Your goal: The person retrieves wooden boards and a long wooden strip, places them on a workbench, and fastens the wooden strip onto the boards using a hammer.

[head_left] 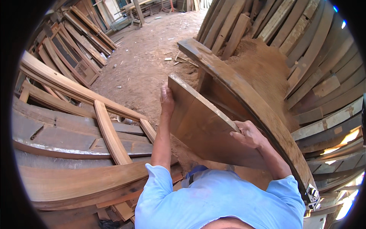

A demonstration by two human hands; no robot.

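A broad brown wooden board (pixel 207 128) stands on edge in front of me, tilted, with its pale narrow edge facing up. My left hand (pixel 166 98) grips its far left end, the fingers partly hidden behind the wood. Over the upper edge at the near right end, my right hand (pixel 249 133) is closed, thumb lying along the near face. Just right of the board runs a long, dusty wooden workbench (pixel 244 89), its top higher than the floor. Whether the board touches the bench cannot be seen.
To my left lie a light wooden frame (pixel 110 131) and thick planks (pixel 65 133). Sawdust (pixel 263 65) is heaped beyond the bench, with upright planks (pixel 282 23) leaning behind it. More old frames (pixel 70 51) lean at the far left. Scraps dot the dirt floor (pixel 145 53).
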